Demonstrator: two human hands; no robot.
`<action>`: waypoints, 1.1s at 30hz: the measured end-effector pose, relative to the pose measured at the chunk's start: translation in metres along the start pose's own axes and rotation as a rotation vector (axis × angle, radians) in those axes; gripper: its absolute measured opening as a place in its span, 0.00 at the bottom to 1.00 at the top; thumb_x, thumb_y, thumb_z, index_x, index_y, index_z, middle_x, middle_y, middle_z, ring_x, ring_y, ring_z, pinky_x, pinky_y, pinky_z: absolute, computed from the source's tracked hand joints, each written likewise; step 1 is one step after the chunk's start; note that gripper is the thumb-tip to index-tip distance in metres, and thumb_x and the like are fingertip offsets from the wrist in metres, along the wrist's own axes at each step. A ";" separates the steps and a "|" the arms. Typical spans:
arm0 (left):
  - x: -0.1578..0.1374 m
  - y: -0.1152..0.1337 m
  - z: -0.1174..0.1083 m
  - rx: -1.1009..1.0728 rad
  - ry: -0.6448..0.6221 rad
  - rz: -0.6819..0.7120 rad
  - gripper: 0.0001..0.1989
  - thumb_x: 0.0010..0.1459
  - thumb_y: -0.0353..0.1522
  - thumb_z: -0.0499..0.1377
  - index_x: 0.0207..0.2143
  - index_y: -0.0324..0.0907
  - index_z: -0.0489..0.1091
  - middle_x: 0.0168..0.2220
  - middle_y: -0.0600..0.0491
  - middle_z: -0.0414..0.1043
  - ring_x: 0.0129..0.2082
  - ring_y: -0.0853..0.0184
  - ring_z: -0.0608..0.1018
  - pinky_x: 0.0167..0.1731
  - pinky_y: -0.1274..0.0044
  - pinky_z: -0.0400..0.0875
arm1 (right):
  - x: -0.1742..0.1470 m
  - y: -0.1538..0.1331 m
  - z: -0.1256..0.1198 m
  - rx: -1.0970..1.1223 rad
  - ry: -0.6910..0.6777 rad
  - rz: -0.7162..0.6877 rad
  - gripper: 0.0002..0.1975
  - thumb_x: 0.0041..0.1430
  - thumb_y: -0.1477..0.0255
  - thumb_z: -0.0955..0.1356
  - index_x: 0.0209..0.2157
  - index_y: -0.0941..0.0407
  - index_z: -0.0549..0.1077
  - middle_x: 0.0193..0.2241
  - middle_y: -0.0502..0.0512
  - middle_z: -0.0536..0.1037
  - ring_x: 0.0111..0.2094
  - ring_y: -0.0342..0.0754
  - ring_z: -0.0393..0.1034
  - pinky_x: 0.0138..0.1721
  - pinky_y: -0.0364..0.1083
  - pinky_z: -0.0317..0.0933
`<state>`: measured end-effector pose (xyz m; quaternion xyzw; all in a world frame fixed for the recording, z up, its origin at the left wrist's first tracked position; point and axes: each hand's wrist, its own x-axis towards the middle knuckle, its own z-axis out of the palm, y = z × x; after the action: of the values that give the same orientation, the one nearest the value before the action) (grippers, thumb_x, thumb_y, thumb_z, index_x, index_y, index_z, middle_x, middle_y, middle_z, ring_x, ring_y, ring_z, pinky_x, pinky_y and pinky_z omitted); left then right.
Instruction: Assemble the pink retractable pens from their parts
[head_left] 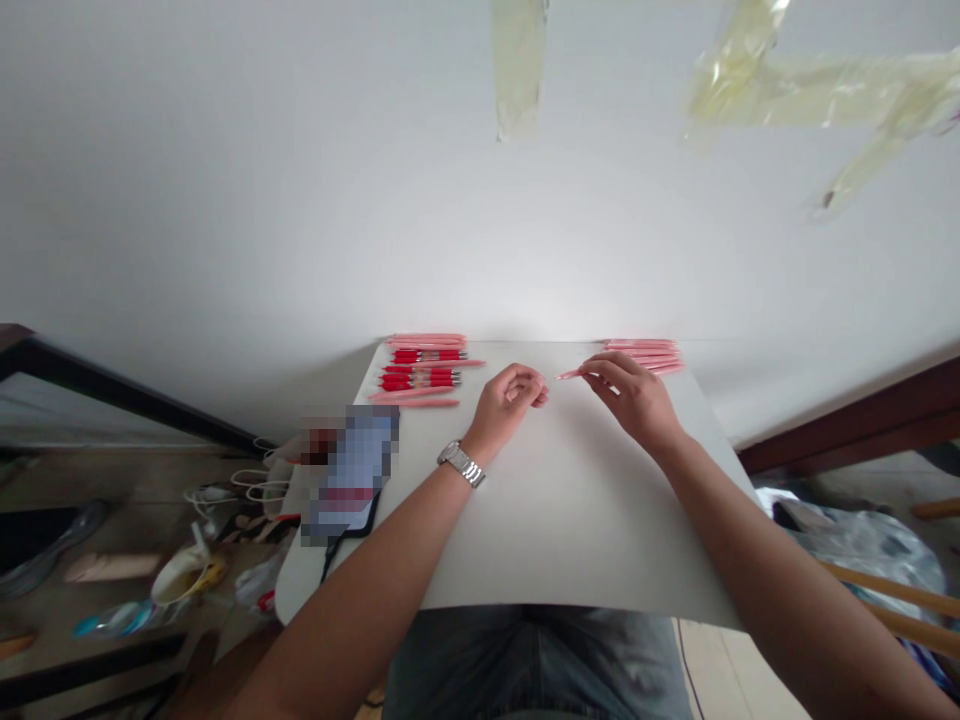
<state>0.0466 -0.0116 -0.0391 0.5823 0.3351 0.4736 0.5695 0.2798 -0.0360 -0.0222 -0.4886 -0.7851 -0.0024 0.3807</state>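
Head view: your left hand [517, 388] is curled, and whether it holds anything cannot be told; just right of it your right hand [619, 385] pinches a pen [568, 375] above the table [570, 520]. Expect it light, stiff, perhaps slick, so grip the barrel. Phone [350, 475] and red pens [427, 356] limit the left side, open surface lies below your hands, and pink pens [645, 352] line the far right, against the wall [450, 220]
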 end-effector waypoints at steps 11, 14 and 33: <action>0.003 -0.001 -0.009 0.092 0.047 0.050 0.17 0.63 0.46 0.62 0.39 0.40 0.71 0.34 0.49 0.77 0.34 0.67 0.80 0.39 0.73 0.76 | -0.002 0.045 -0.016 -0.167 0.100 0.184 0.09 0.68 0.70 0.66 0.40 0.54 0.79 0.40 0.58 0.81 0.35 0.51 0.75 0.36 0.48 0.64; 0.003 -0.002 -0.008 0.091 0.042 0.043 0.17 0.63 0.46 0.62 0.38 0.40 0.70 0.34 0.50 0.76 0.33 0.67 0.80 0.38 0.73 0.76 | -0.004 0.058 -0.018 -0.187 0.098 0.211 0.09 0.67 0.70 0.66 0.39 0.54 0.79 0.39 0.59 0.81 0.33 0.51 0.73 0.37 0.48 0.64; 0.003 -0.004 -0.009 0.100 0.034 0.045 0.17 0.64 0.46 0.61 0.39 0.40 0.71 0.34 0.49 0.77 0.34 0.66 0.80 0.39 0.72 0.76 | -0.007 0.083 -0.014 -0.272 0.073 0.304 0.09 0.63 0.74 0.65 0.38 0.55 0.78 0.37 0.60 0.79 0.34 0.53 0.72 0.36 0.49 0.61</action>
<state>0.0401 -0.0056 -0.0430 0.6095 0.3546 0.4787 0.5230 0.3539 -0.0032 -0.0472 -0.6479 -0.6804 -0.0687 0.3355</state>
